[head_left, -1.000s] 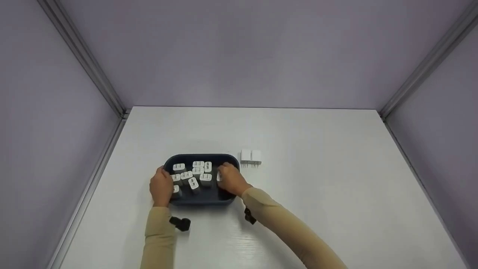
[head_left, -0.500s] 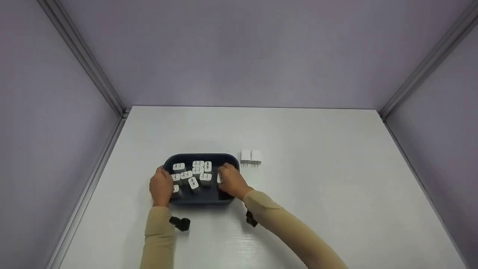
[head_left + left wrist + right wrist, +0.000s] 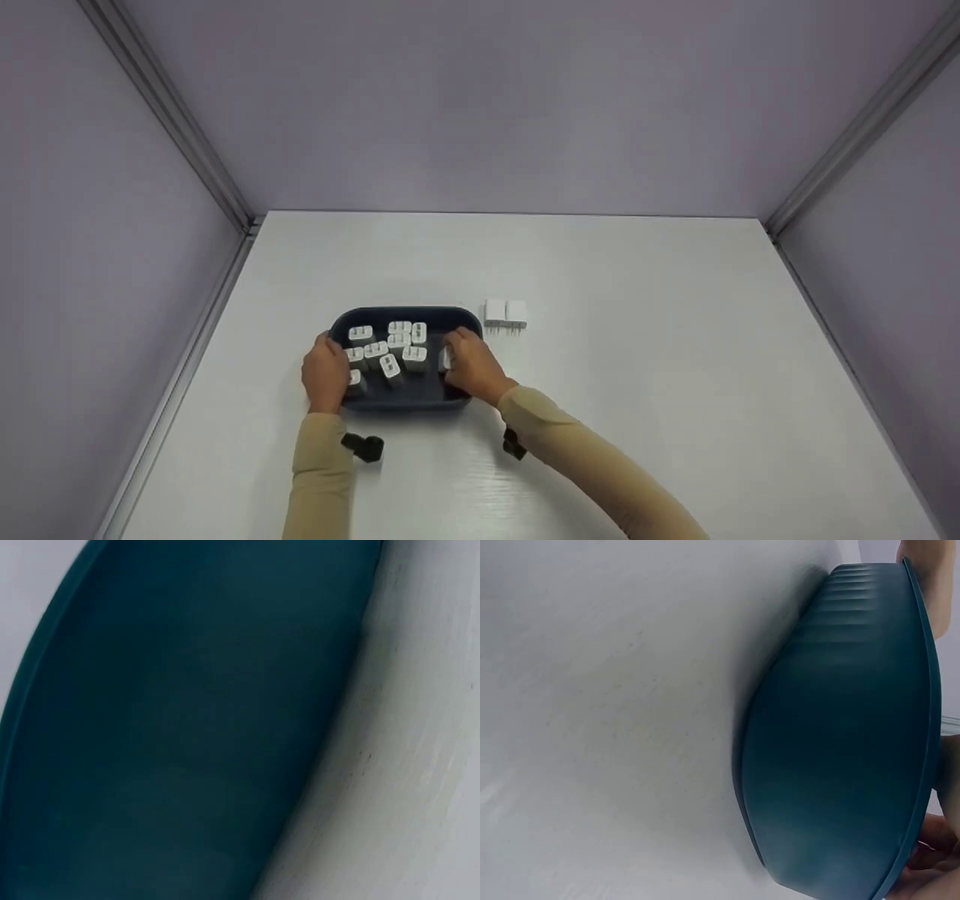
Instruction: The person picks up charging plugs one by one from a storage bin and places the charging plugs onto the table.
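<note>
A dark blue oblong tray (image 3: pixel 405 405) lies on the white table, and several white plug adapters (image 3: pixel 415 355) stand in its left and middle parts. My left hand (image 3: pixel 325 375) holds the tray's left end, with its fingers over the rim. Inside the right end, my right hand (image 3: pixel 474 366) reaches over the rim and pinches a white plug adapter (image 3: pixel 446 360), mostly hidden by the fingers. The left wrist view shows only the tray's outer wall (image 3: pixel 187 720) close up. In the right wrist view, the outer wall (image 3: pixel 840 735) fills the right half, with parts of hands beyond its rim.
Two white plug adapters (image 3: pixel 505 312) lie side by side just outside the tray's back right corner, metal prongs toward me. The white table (image 3: pixel 637 337) stretches to the right. Grey walls (image 3: pixel 480 112) enclose the table at the back and sides.
My right hand has shifted slightly right and toward me within the tray, the pinched plug adapter moving along with it. My left hand and the tray stay in place.
</note>
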The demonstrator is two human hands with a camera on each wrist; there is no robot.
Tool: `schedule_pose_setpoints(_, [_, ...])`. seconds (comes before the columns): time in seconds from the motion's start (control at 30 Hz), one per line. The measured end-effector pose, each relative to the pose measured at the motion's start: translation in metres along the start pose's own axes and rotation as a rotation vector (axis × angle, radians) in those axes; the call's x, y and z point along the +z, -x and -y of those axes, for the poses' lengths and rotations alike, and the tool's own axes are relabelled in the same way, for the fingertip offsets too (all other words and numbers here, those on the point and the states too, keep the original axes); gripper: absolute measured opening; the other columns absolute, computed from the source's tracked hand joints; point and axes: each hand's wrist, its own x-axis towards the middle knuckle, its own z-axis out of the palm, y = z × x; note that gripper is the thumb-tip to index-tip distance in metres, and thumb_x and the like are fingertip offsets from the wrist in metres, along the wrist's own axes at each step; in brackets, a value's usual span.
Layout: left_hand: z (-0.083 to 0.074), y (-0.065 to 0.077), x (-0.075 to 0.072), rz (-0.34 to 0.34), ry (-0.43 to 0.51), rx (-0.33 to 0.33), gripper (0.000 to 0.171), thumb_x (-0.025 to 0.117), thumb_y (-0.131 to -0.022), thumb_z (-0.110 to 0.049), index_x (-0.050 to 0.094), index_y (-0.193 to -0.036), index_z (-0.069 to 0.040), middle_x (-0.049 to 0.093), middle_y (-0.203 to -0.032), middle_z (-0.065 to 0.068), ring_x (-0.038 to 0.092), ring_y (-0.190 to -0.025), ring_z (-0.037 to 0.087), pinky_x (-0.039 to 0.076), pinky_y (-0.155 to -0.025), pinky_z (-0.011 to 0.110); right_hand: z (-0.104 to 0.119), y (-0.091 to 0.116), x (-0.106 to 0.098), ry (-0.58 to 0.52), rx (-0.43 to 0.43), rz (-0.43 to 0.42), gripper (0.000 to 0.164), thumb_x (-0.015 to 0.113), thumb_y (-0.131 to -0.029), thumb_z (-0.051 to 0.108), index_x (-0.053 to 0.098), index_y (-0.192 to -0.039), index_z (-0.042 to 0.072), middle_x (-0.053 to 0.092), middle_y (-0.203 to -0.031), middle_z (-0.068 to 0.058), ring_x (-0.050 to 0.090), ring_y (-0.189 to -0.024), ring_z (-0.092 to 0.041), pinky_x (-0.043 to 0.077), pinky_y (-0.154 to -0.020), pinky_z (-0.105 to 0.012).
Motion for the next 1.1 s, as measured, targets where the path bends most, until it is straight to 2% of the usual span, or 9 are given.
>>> schedule_pose_setpoints(0.17, [-0.001, 0.000, 0.000, 0.009, -0.010, -0.007, 0.043, 0.031, -0.101, -0.012, 0.054, -0.126, 0.014, 0.063, -0.114, 0.037, 0.063, -0.100, 0.052, 0.049, -0.085, 0.058, 0.000, 0.004, -0.003, -0.075, -0.014, -0.028, 0.039, 0.071, -0.071, -0.003, 0.058, -0.107, 0.001, 0.060, -0.102, -0.011, 0.056, -0.086, -0.018, 0.052, -0.076, -0.031])
schedule_pose_setpoints(0.33, [0.000, 0.000, -0.001, 0.005, -0.023, -0.013, 0.043, 0.030, -0.101, -0.013, 0.055, -0.125, 0.013, 0.063, -0.114, 0.036, 0.063, -0.101, 0.051, 0.049, -0.085, 0.058, 0.001, 0.006, -0.006, -0.119, -0.014, -0.068, 0.036, 0.074, -0.074, 0.000, 0.058, -0.107, 0.003, 0.061, -0.106, -0.011, 0.060, -0.091, -0.020, 0.054, -0.081, -0.034])
schedule_pose_setpoints(0.67, [-0.001, -0.001, 0.000, -0.006, -0.013, -0.005, 0.041, 0.032, -0.101, -0.013, 0.056, -0.124, 0.012, 0.064, -0.114, 0.035, 0.064, -0.100, 0.051, 0.049, -0.084, 0.058, 0.000, 0.011, -0.012, -0.111, -0.053, -0.140, 0.035, 0.077, -0.075, 0.003, 0.057, -0.104, 0.004, 0.060, -0.101, -0.009, 0.060, -0.091, -0.018, 0.054, -0.080, -0.032])
schedule_pose_setpoints(1.1, [-0.001, -0.002, 0.001, -0.011, -0.003, 0.004, 0.040, 0.033, -0.100, -0.011, 0.057, -0.122, 0.012, 0.064, -0.114, 0.035, 0.063, -0.101, 0.051, 0.049, -0.084, 0.058, -0.009, 0.020, -0.012, -0.149, -0.047, -0.243, 0.037, 0.077, -0.075, 0.001, 0.056, -0.105, 0.005, 0.061, -0.104, -0.010, 0.062, -0.098, -0.021, 0.055, -0.085, -0.035])
